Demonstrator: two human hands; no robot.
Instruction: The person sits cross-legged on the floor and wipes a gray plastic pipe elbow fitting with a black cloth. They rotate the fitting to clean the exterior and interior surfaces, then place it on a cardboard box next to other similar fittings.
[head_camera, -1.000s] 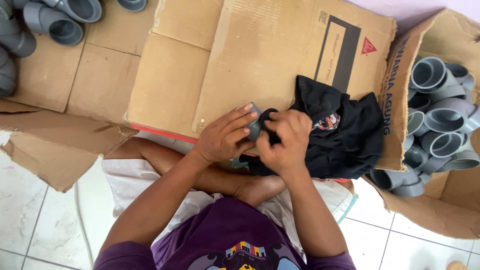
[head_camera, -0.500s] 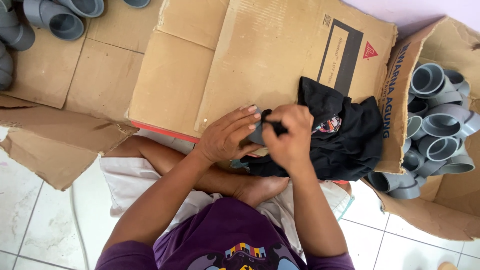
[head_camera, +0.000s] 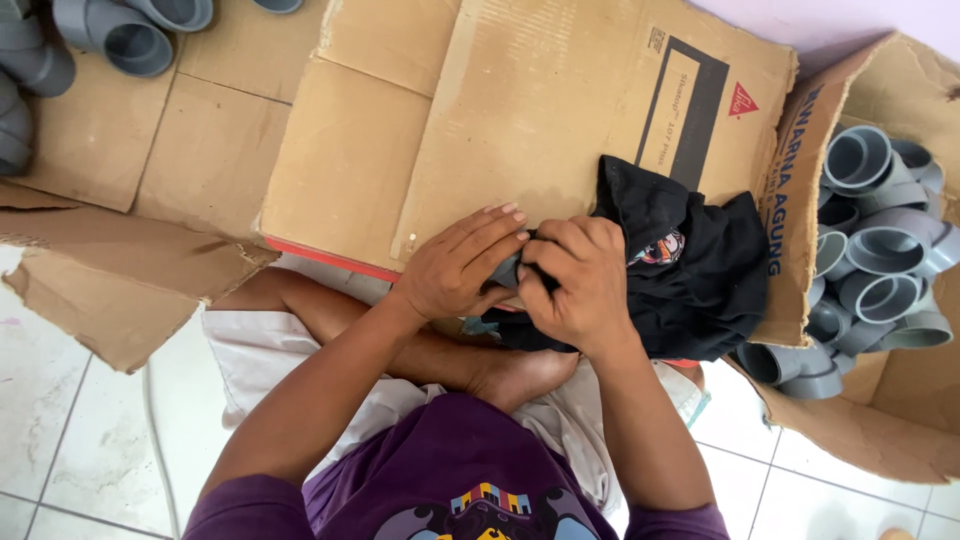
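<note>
My left hand (head_camera: 455, 268) is wrapped around a small grey pipe fitting (head_camera: 506, 269), of which only a sliver shows between my fingers. My right hand (head_camera: 575, 282) presses a bunched corner of a black cloth (head_camera: 690, 270) against the fitting. The rest of the cloth, with a small coloured print, lies spread to the right on a flattened brown cardboard box (head_camera: 500, 110). Both hands meet over the box's near edge, above my crossed legs.
An open cardboard box (head_camera: 905, 420) at the right holds several grey pipe fittings (head_camera: 880, 250). More grey fittings (head_camera: 110, 30) lie at the top left on flattened cardboard (head_camera: 120, 170). White floor tiles (head_camera: 60, 430) surround my legs.
My right hand has turned and slid slightly down over the fitting with the cloth. My left fingers now cover more of the fitting. The view shifted slightly.
</note>
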